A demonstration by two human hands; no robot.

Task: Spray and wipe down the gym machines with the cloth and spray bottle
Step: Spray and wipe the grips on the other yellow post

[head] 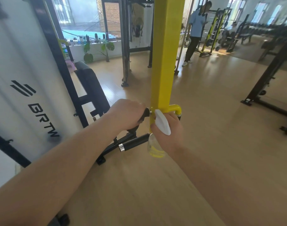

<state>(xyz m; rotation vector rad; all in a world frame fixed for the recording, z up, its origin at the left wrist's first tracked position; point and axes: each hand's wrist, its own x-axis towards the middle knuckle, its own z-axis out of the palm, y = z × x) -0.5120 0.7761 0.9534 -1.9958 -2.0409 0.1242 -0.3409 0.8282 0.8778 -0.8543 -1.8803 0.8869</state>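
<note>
At yellow post (167, 62) | spray bottle (162, 123) upright, nozzle toward post | right hand (171, 133) clamped round it | left hand (124, 113) perhaps clutching cloth (145, 114)

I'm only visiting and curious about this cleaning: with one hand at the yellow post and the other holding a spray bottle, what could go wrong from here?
1. The spray bottle in the right hand sits very close to the yellow post; spray might hit the left hand, which grips a black handle beside it.
2. Drips could wet the wooden floor, perhaps making it slippery.
</note>
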